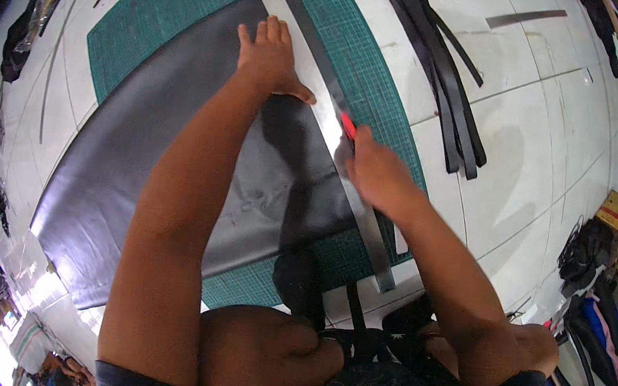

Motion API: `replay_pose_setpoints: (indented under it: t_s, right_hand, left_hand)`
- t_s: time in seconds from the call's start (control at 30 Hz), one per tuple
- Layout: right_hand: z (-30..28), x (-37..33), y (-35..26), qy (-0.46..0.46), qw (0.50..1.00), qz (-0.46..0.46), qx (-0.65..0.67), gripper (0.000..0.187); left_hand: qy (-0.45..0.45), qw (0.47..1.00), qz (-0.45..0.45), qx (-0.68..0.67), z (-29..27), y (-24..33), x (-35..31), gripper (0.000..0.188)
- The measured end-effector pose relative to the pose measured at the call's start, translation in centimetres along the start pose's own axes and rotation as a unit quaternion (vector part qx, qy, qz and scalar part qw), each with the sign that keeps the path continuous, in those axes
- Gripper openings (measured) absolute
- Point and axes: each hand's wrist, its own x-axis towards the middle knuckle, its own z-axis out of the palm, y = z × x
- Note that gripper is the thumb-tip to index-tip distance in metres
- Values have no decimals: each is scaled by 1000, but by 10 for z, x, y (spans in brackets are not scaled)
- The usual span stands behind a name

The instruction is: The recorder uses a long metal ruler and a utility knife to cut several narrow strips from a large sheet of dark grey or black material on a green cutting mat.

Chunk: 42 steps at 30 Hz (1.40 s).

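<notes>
A black sheet (127,144) lies in the middle and left of the scene, flat for the most part, with some small wrinkles toward its near side. Across its right part rests a long metal ruler (305,50), slanting from the far left to the near right; its near end goes past the sheet. A narrow band of black material shows along the right side of the ruler.

The left hand (268,58) is palm down, its fingers spread and pointing to the far side. The fingertips reach the left edge of the ruler, and the thumb is stretched to the right, upon the metal. The left arm comes from the near side and passes over the sheet, almost straight.

The right hand (381,172) is closed around a red tool (347,126), whose front end is at the right edge of the ruler; the tip is too blurred to tell its form. The right elbow is bent outward, and the forearm slants toward the far left.

Under the sheet is a green cutting mat (155,34), placed on a white tiled floor (523,142). To the right of the mat lie several black straps (440,86), and farther right, on the far side, a short grey strip (527,18).
</notes>
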Motion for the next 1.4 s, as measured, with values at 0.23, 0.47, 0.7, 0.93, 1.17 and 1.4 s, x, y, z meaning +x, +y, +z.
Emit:
replay_pose_setpoints:
  t_s: [0.23,0.47,0.7,0.93,1.17,1.4]
  right_hand:
    - [36,-137,50,-139,983,122,0,34]
    - [49,-180,97,-129,983,126,-40,31]
    - [-27,-126,45,-93,994,34,-56,29]
    - [-49,87,-38,153,985,-81,-18,35]
    - [-73,178,-127,171,984,-47,20,46]
    - [-75,189,-136,127,990,-46,-25,45]
  left_hand:
    - [31,999,-2,-19,15,-10,4,158]
    - [13,1000,-2,-4,8,4,10,158]
    - [-25,998,-25,-47,-1,-1,2,148]
    - [-51,994,2,-96,-9,4,0,153]
    - [-43,994,11,-101,-5,-2,0,149]
    - [-69,994,10,-85,-4,-4,-1,147]
